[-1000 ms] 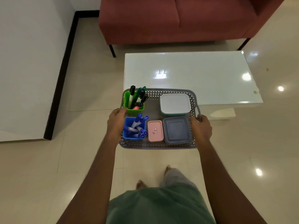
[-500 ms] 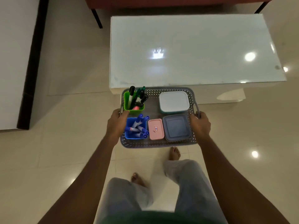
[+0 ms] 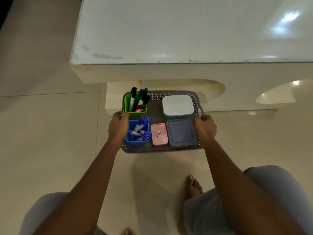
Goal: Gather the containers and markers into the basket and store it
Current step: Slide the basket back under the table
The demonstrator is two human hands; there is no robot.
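Observation:
I hold a grey perforated basket (image 3: 160, 149) low, just in front of the white table's lower opening. My left hand (image 3: 118, 128) grips its left handle and my right hand (image 3: 205, 128) grips its right handle. Inside stand a green cup (image 3: 134, 111) with dark and green markers (image 3: 138, 99) and a blue cup (image 3: 137, 140) with blue markers (image 3: 141, 128). Beside them lie a pink lidded box (image 3: 159, 134), a grey-blue lidded container (image 3: 181, 132) and a white-lidded container (image 3: 177, 105).
The white glass-topped table (image 3: 169, 31) fills the upper view, its front edge overhanging a lower shelf recess (image 3: 169, 89) right behind the basket. Glossy beige floor tiles surround it. My knees and a bare foot (image 3: 193, 187) are below the basket.
I have crouched and come closer to the table. The basket has gone down from table-top height to the level of the recess under the table, both hands still on its handles.

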